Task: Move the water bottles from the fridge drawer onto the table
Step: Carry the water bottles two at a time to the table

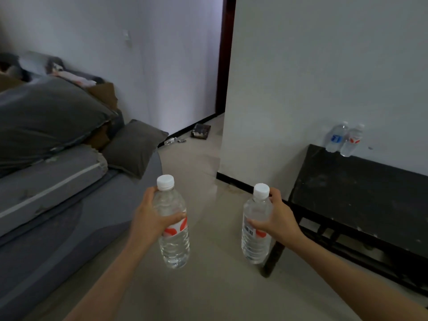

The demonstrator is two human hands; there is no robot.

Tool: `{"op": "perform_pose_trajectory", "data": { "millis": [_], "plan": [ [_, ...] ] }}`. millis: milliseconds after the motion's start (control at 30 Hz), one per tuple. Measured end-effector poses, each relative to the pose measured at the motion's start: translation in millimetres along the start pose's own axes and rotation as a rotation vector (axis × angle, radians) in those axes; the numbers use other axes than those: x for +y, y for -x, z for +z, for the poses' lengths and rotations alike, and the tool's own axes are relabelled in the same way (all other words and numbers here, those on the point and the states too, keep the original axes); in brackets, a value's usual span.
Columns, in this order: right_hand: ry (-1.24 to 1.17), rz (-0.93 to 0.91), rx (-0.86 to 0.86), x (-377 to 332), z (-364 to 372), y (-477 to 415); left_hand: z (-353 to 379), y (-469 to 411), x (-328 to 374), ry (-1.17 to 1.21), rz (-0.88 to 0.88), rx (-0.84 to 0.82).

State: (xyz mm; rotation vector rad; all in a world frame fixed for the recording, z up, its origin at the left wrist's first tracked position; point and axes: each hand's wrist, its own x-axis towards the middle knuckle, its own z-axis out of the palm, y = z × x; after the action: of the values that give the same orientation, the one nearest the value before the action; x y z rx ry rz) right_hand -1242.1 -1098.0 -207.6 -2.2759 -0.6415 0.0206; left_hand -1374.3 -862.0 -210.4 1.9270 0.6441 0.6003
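Note:
I carry two clear water bottles with white caps and red-and-white labels, both upright above the floor. My left hand (150,216) grips one bottle (172,242) round its upper body. My right hand (275,218) grips the other bottle (256,239) near its shoulder. The dark table (361,195) stands to the right against the white wall. Two more bottles stand upright at its far left corner: one with a blue label (335,137) and one with a red label (352,141), side by side. No fridge drawer is in view.
A grey sofa (58,228) with dark cushions fills the left side. Pale tiled floor (208,286) lies between sofa and table. A doorway (222,66) opens beyond, with a small dark box (201,130) and bits of clutter on the floor near it.

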Motion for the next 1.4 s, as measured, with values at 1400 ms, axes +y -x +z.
{"op": "perform_pose_trajectory", "data": {
  "millis": [1400],
  "plan": [
    [0.023, 0.290, 0.161, 112.0, 22.8, -412.8, 230.1, -477.8, -8.9, -0.056, 0.142, -0.285]
  ]
}}
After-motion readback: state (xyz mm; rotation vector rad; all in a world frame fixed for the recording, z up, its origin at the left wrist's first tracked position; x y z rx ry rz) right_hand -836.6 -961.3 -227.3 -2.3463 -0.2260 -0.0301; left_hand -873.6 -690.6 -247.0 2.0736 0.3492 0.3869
